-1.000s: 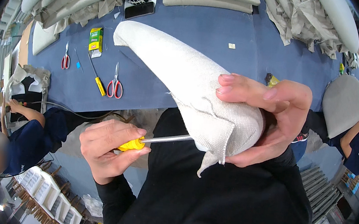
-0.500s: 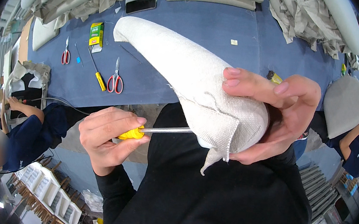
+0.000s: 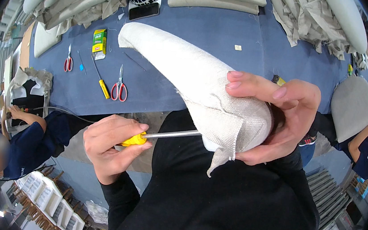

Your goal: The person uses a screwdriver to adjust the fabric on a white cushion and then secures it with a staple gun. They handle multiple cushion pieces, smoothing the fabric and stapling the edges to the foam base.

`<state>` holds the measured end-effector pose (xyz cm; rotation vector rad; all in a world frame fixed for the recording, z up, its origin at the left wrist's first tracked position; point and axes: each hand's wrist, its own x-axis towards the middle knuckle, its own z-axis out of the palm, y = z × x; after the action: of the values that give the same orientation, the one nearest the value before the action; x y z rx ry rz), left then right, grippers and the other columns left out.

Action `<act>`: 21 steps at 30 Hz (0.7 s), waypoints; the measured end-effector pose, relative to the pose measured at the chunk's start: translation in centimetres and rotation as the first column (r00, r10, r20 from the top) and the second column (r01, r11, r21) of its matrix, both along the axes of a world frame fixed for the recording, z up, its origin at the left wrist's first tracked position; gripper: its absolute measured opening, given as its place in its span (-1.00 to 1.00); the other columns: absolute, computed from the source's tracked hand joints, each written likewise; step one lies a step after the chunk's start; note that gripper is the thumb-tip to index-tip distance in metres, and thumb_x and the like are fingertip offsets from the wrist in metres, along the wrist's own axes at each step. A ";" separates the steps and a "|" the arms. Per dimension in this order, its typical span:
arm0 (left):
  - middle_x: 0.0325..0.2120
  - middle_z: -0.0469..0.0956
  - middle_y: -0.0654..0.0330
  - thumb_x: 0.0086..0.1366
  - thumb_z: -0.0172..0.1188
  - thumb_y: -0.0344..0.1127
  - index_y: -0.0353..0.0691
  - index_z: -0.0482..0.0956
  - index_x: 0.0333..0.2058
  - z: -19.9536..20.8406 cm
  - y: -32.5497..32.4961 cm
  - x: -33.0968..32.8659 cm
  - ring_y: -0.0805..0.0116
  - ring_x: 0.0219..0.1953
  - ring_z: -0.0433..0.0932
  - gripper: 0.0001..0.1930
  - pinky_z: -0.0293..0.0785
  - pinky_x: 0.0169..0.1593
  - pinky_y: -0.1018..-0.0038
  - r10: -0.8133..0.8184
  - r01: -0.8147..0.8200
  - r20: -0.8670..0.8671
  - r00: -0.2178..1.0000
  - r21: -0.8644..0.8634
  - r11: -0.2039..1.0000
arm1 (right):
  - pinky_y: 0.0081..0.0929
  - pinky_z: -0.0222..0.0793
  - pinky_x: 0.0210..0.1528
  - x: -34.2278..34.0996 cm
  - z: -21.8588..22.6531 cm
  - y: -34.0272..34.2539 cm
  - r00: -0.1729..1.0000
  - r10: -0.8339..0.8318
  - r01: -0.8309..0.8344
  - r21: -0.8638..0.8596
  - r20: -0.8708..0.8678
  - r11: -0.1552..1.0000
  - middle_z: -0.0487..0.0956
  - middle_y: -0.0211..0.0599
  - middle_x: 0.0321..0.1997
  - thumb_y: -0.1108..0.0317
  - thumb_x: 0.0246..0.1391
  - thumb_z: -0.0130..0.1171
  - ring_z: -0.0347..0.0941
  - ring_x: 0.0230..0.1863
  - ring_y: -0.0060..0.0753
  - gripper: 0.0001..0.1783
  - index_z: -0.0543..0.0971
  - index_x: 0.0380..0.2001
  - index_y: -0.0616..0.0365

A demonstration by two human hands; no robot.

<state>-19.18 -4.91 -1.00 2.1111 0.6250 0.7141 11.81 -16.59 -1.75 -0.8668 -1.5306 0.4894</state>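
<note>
Tool with yellow handle [image 3: 160, 136], left of center in the frame: handle pinched between thumb and fingers of the left hand [image 3: 110, 142]; metal shaft directed right, tip hidden at the fabric-covered piece [image 3: 197, 73]. This piece is held above the near table edge, center of the frame, its narrow end toward upper left. The right hand [image 3: 284, 119] clasps its broad end, digits above and below. Handling (estimated): light, soft on the surface, possibly stiffer within; coarse weave, low risk of slipping. Grip the rounded broad end; keep digits clear of the shaft and avoid pulling the loose flap [image 3: 223, 130], whose edge may fray. Beyond, left on the table [image 3: 72, 94]: red-handled scissors [image 3: 119, 91] and a green-and-yellow box [image 3: 99, 42]. Farthest, top center: stacked padded panels [image 3: 213, 5].
</note>
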 end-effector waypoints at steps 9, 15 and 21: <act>-0.43 0.75 0.02 -0.14 0.59 -0.38 -0.40 0.81 -0.23 0.0 1.7 -3.1 0.26 -0.45 0.70 -0.58 0.53 -0.31 0.48 -0.120 0.098 -0.094 0.988 -0.211 0.973 | 0.12 0.47 0.32 2.9 -0.2 0.1 0.985 0.167 -0.168 0.026 0.039 0.985 0.56 0.57 0.17 0.45 -0.17 0.69 0.58 0.24 0.36 -0.07 0.35 0.25 0.24; -0.54 0.65 0.05 -0.01 0.62 -0.21 -0.39 0.74 -0.24 -6.5 3.6 -6.3 0.26 -0.54 0.60 -0.57 0.43 -0.44 0.45 -0.066 0.229 0.350 0.934 -0.449 0.864 | 0.34 0.36 0.36 4.8 0.4 -1.1 0.987 0.141 -0.141 -0.012 0.080 0.990 0.54 0.53 0.22 0.43 -0.10 0.56 0.48 0.32 0.54 -0.38 0.52 0.05 0.14; -0.36 0.48 0.25 0.52 0.27 -0.24 -0.22 0.44 -0.13 -10.1 5.2 1.0 0.47 -0.47 0.43 -0.78 0.34 -0.45 0.54 0.618 -0.167 0.467 0.633 -0.697 0.697 | 0.29 0.40 0.35 4.6 0.6 -2.1 0.989 0.122 -0.120 -0.030 0.084 0.992 0.53 0.51 0.23 0.48 -0.14 0.57 0.49 0.32 0.50 -0.42 0.54 -0.01 0.11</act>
<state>-18.19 0.32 -11.10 0.9711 0.7946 1.2763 16.45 -18.65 -1.18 -0.8259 -1.6656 0.5665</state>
